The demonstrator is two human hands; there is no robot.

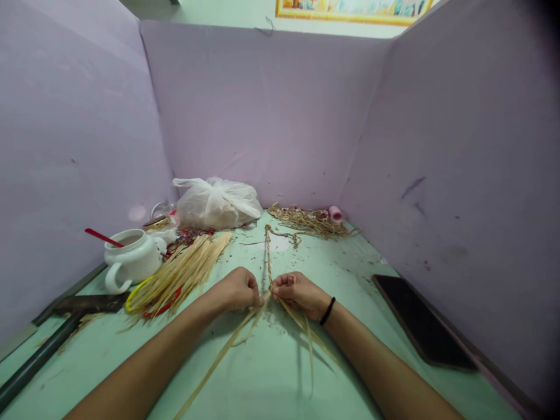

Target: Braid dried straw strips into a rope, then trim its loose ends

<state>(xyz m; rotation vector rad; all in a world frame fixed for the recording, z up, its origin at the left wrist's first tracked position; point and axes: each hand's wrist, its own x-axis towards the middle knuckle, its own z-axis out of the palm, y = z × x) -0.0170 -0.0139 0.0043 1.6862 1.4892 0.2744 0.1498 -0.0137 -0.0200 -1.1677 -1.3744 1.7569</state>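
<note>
A thin braided cord of straw-coloured fibre [268, 256] runs away from me along the middle of the table, bending at its far end. At its near end the cord splits into loose flat strands. My left hand [241, 290] is closed, pinching strands [219, 357] that trail down toward the table's near edge. Close beside it, my right hand [297, 293] pinches the cord where the braid ends, with other strands [311, 344] hanging below its fingers. A black band [328, 311] circles my right wrist. The fingertips are almost touching.
To the left lie a bundle of straw strips [192, 265], a white teapot [135, 259] holding a red stick, and a hammer [65, 326]. A white plastic bag [216, 204] and a cord pile [306, 221] sit behind. A phone [422, 321] rests right. Purple panels [262, 116] enclose the table.
</note>
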